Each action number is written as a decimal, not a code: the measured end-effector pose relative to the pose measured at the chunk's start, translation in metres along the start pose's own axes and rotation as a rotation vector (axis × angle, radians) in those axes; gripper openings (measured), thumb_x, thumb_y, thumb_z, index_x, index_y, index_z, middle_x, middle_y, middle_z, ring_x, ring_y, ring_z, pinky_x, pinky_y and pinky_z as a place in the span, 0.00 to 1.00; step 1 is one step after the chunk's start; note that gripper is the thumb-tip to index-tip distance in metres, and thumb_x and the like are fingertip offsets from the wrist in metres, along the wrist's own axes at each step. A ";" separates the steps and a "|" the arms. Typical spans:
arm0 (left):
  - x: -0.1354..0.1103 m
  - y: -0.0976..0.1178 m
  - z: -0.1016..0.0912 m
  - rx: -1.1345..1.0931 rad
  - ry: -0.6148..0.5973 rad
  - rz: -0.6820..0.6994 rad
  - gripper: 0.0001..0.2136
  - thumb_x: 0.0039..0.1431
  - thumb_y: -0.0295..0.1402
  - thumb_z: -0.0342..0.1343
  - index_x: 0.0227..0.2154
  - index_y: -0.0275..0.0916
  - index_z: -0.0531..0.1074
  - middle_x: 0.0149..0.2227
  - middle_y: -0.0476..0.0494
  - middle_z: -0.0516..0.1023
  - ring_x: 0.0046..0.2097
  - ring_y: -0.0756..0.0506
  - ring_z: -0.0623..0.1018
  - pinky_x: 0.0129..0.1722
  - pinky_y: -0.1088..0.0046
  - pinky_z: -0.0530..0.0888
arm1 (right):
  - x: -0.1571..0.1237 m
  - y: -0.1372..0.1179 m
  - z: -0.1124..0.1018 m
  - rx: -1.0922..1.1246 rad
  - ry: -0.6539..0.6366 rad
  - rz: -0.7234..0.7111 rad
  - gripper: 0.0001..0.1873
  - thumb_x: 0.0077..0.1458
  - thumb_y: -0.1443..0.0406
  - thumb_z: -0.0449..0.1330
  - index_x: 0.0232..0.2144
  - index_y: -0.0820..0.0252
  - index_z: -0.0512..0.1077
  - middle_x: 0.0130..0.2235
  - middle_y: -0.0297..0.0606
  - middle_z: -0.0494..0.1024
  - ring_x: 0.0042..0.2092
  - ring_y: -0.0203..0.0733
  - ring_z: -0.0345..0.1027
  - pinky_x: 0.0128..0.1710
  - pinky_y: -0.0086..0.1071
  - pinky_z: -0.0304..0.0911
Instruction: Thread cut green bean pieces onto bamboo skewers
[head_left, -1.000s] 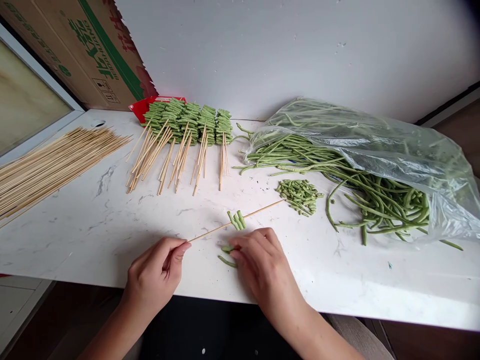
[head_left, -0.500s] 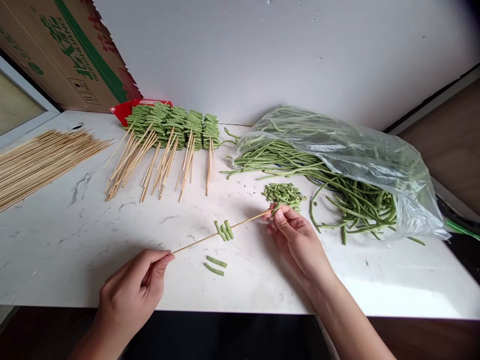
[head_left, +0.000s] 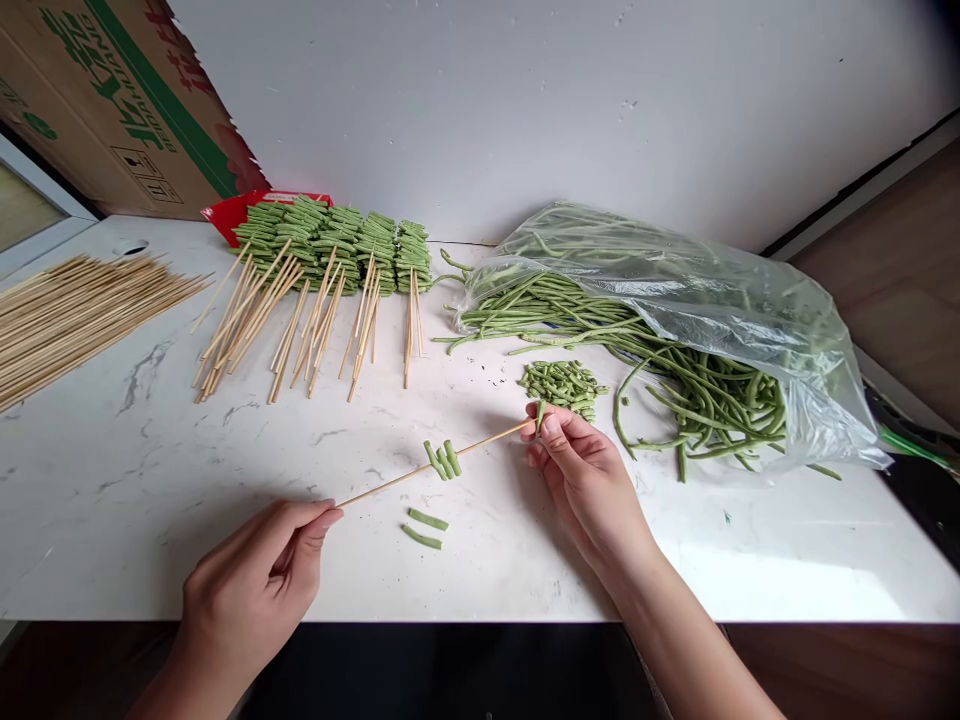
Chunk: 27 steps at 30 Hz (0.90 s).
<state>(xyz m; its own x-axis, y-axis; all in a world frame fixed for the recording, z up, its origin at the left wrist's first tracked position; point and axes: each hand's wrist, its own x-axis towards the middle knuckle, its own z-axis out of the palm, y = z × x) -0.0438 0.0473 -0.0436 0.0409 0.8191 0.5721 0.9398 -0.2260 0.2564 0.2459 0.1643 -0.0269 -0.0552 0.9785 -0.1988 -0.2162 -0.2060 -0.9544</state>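
Note:
My left hand (head_left: pixel 262 570) is closed in a pinch on the near end of a thin wooden skewer (head_left: pixel 390 483). Threaded crosswise on its middle are 3 short green bean pieces (head_left: pixel 443 461). At the skewer's far tip, my right hand (head_left: pixel 581 470) pinches another green bean piece (head_left: pixel 540 415) between thumb and fingers; whether the tip has pierced it is hard to see. Two loose bean pieces (head_left: pixel 426 528) lie on the white tabletop (head_left: pixel 495 560) below the skewer. Just behind my right hand sits a small pile of cut bean pieces (head_left: pixel 562 386).
Finished bean skewers (head_left: pixel 337 240) are stacked at the back left, by a red packet (head_left: pixel 225 215). Bare skewers (head_left: pixel 82 315) lie at far left. A clear plastic bag (head_left: pixel 675 260) of long green beans (head_left: pixel 720 400) covers the right. A cardboard box (head_left: pixel 142 110) stands behind.
The whole view has shifted slightly. The bean piece in my right hand is more upright at the skewer's tip; both hands keep their grips.

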 end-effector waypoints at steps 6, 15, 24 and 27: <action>0.000 0.000 0.000 0.018 0.019 0.013 0.03 0.66 0.26 0.62 0.35 0.40 0.77 0.22 0.55 0.74 0.21 0.55 0.67 0.28 0.76 0.67 | -0.002 0.001 0.001 -0.011 0.012 -0.023 0.16 0.58 0.50 0.70 0.37 0.55 0.80 0.42 0.39 0.81 0.37 0.40 0.68 0.35 0.34 0.64; 0.000 -0.001 0.000 0.021 0.024 0.013 0.03 0.65 0.26 0.62 0.35 0.41 0.77 0.22 0.55 0.74 0.21 0.54 0.67 0.27 0.76 0.66 | -0.002 0.003 -0.001 -0.071 -0.001 -0.049 0.17 0.60 0.48 0.67 0.38 0.54 0.80 0.43 0.40 0.81 0.39 0.42 0.69 0.37 0.35 0.64; 0.000 -0.001 0.001 0.007 0.023 -0.011 0.04 0.65 0.27 0.61 0.34 0.41 0.77 0.21 0.56 0.72 0.20 0.55 0.67 0.28 0.77 0.67 | -0.003 0.002 0.000 -0.050 -0.002 -0.028 0.17 0.59 0.48 0.68 0.37 0.55 0.79 0.43 0.39 0.79 0.35 0.39 0.65 0.35 0.34 0.64; 0.000 0.000 0.001 0.007 0.021 -0.015 0.04 0.65 0.27 0.62 0.34 0.41 0.77 0.21 0.56 0.72 0.21 0.55 0.67 0.28 0.77 0.66 | -0.003 0.000 0.001 -0.020 -0.007 -0.019 0.16 0.58 0.49 0.69 0.36 0.55 0.79 0.42 0.39 0.79 0.35 0.38 0.64 0.35 0.34 0.64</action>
<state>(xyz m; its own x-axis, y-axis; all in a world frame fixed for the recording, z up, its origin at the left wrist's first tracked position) -0.0438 0.0478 -0.0445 0.0196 0.8109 0.5849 0.9425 -0.2101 0.2598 0.2451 0.1612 -0.0260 -0.0585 0.9821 -0.1793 -0.1975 -0.1874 -0.9622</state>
